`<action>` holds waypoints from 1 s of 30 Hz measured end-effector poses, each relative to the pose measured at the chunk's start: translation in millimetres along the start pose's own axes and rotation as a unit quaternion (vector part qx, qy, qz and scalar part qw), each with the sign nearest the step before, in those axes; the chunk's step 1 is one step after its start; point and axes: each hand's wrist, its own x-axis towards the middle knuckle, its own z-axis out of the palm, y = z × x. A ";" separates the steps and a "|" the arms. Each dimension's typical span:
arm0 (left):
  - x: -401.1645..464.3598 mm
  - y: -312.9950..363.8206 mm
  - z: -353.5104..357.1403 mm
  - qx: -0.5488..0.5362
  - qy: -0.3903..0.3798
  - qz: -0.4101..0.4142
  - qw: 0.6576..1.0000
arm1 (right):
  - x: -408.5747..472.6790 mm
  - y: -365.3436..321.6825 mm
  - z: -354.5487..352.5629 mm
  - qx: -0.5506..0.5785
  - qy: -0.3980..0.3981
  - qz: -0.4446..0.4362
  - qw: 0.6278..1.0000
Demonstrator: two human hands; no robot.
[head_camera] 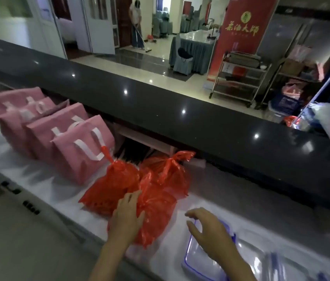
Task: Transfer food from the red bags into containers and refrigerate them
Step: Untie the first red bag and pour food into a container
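Fingers [133, 199] of left hand [126, 220]: relaxed, resting on nearest knotted red plastic bag [156, 207], likely steadying it. Right hand [210, 230]: loosely spread, holding nothing, over clear blue-rimmed plastic container [196, 260] at bag's four o'clock, white table [62, 191].
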 end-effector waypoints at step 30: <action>92.4 7.5 -0.6 -0.320 -0.256 0.036 0.912 | 114.3 -9.2 45.9 0.165 0.049 -0.009 0.985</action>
